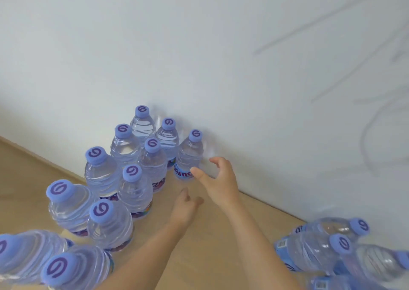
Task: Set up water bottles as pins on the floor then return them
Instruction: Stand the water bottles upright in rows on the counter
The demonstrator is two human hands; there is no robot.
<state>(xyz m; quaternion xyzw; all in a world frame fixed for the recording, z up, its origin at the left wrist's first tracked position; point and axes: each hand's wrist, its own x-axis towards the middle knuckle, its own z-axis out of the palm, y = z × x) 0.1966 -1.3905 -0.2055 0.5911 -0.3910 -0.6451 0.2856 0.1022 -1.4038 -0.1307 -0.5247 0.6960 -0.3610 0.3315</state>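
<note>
While I crouch over the pale wooden floor [210, 245], both my bare forearms reach forward toward the white wall [199, 46]. My right hand [218, 182] is up front, thumb and fingers spread in a wide curve with nothing between them; the thumb tip sits just beside the blue label of the nearest upright clear plastic water bottle with a lilac cap [189, 156], and I cannot tell whether it touches. Fingers arch toward the wall side of that bottle. My left hand [184, 210] lies lower and behind the right one, close over the floor, fingers loosely extended, holding nothing; it is blurred, so finer detail is lost.

Standing cluster of clear lilac-capped bottles [132, 168]: all upright on the floor, packed close, running from the wall corner back toward me on my left. Caps carry a darker purple swirl. The rearmost ones stand near the wall; two nearest bottles [51, 261] fill the lower left edge, heavily blurred.

Lower right: a group of the same bottles lying on their sides [327, 243], caps pointing right, touching one another, well apart from the standing cluster. Barcodes show on their blue labels.

Faint grey scribble marks [365, 68] cross the wall at upper right.
</note>
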